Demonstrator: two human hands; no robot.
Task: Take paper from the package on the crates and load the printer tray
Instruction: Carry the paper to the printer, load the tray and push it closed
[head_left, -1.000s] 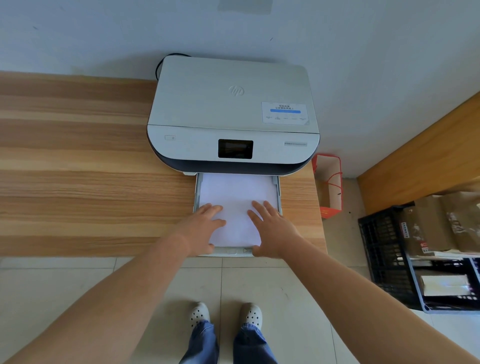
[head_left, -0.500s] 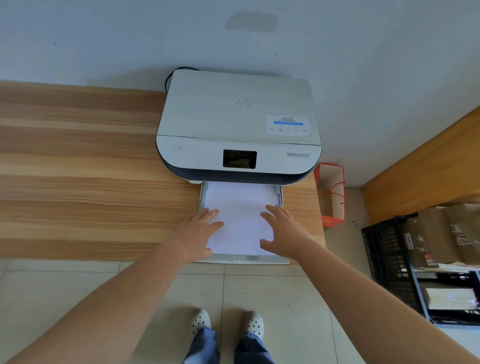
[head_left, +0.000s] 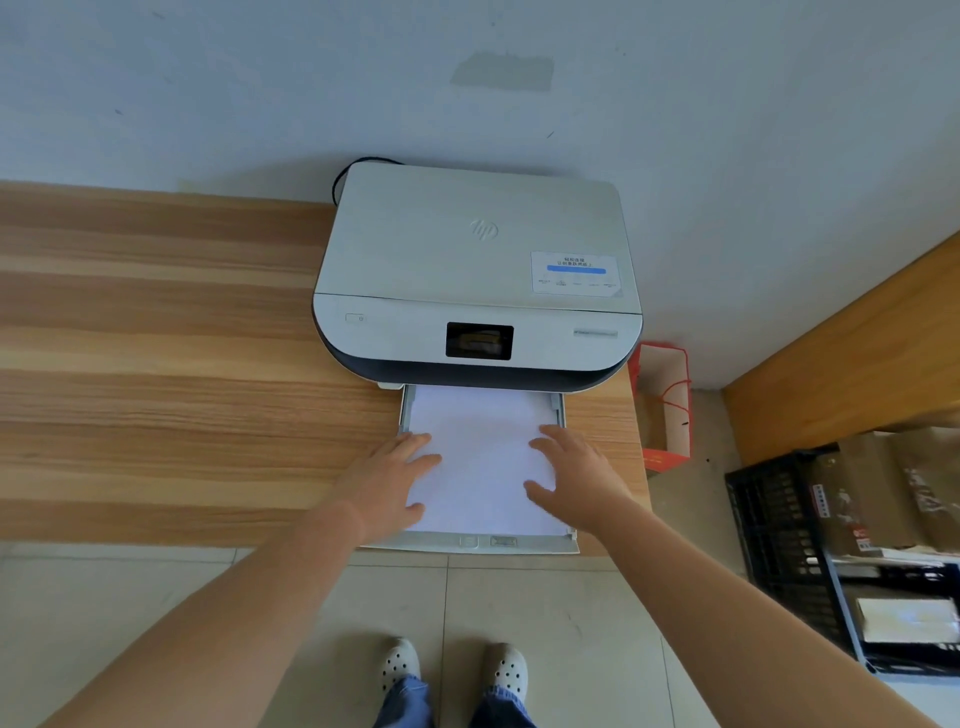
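A white printer (head_left: 475, 270) stands on the wooden desk (head_left: 156, 389) against the wall. Its tray (head_left: 483, 544) is pulled out toward me and holds a stack of white paper (head_left: 480, 457). My left hand (head_left: 387, 483) lies flat on the stack's left edge with the fingers spread. My right hand (head_left: 576, 478) rests on the stack's right side, fingers apart. Brown paper packages (head_left: 883, 493) sit on black crates (head_left: 779, 545) at the far right.
A red and white paper bag (head_left: 665, 405) stands on the floor between the desk and a second wooden surface (head_left: 857, 353) at the right. The tray's front end overhangs the desk edge above the tiled floor (head_left: 156, 623). My feet in white clogs (head_left: 452, 670) are below.
Both hands have slid apart toward the sides of the paper stack. My head has drawn back, so the printer sits lower in the view.
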